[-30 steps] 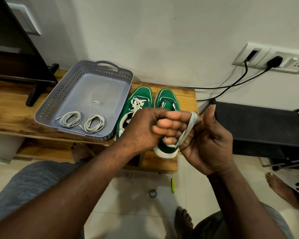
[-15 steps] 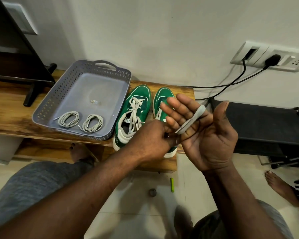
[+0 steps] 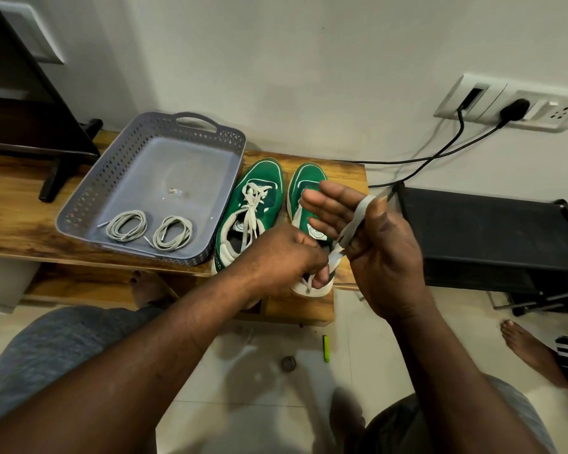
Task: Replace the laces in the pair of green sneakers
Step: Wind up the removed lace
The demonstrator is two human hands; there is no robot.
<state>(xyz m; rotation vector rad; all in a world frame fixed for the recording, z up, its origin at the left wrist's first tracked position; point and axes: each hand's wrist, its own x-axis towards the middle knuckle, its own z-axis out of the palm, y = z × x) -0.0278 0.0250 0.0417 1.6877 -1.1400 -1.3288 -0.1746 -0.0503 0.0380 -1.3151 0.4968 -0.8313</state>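
My left hand (image 3: 282, 253) pinches the lace (image 3: 358, 221); my right hand (image 3: 374, 257), fingers straight, carries it slanting up to the far right. Both sneakers (image 3: 266, 178) point their toes at the far wall (image 3: 309, 77).

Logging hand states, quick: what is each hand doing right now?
Left hand: closed, pinching the lace.
Right hand: open, fingers straight, the lace looped over it.

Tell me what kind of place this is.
Probably a room in a home: a low wooden bench with what looks like a television on it, a wall socket panel with a plug in, and a bare foot on the tiled floor.
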